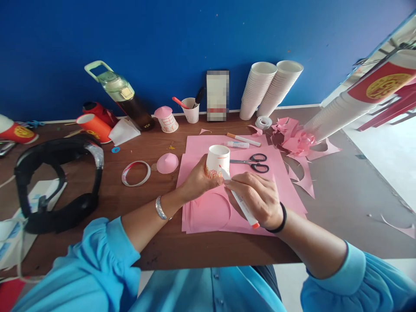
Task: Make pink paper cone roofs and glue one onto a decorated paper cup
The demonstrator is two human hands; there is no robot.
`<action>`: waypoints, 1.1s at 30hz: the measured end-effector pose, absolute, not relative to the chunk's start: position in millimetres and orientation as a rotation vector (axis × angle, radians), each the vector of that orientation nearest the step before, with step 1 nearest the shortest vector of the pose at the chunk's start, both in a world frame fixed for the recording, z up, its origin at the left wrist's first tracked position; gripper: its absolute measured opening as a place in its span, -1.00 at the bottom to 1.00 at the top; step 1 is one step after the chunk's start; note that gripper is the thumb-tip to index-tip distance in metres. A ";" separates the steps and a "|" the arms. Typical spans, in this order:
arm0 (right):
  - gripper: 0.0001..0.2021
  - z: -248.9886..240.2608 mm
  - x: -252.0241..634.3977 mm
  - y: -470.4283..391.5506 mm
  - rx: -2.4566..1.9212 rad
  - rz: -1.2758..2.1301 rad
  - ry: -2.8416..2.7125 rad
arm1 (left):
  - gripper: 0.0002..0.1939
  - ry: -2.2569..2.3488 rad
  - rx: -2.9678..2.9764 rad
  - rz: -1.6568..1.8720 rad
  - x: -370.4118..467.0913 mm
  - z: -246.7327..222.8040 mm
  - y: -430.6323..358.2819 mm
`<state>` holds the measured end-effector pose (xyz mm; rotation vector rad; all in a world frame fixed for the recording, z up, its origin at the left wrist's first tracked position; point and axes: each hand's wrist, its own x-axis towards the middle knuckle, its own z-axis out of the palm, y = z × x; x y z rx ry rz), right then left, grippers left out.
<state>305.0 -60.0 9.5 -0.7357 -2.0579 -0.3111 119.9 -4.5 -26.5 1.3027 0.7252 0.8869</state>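
Observation:
A white paper cup [218, 159] with orange-red drawn marks around its lower part is held upright by my left hand [199, 180], whose fingers wrap its left side and base. My right hand [255, 195] grips a white marker [244, 208] with an orange end. The marker's tip is at the cup's front, beside a short red line. Below both hands lie stacked pink sheets [240, 182], the top one with a cut or drawn circle. Black-handled scissors [256, 164] rest on the sheets just right of the cup. Behind them are a glue stick [238, 144] and another marker [243, 139].
At the back stand a decorated cup with pink cone roof [167, 119], a pen cup [191, 110], a phone [217, 95], cup stacks [258, 89] and a bottle [125, 97]. Pink scraps [303, 173] lie right; a tape ring [136, 173] and black headgear [58, 182] left.

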 end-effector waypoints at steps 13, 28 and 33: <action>-0.75 4.1 308.4 -57.6 -0.773 -0.296 -2.073 | -0.42 0.733 1.369 0.875 124.2 -20.4 -6.6; -0.72 9.2 307.2 -58.6 -0.769 -0.228 -2.115 | -0.33 0.747 1.342 0.870 122.7 -24.3 -5.8; -0.71 9.3 306.1 -59.1 -0.765 -0.204 -2.119 | -0.31 0.778 1.310 0.841 120.4 -24.9 -6.1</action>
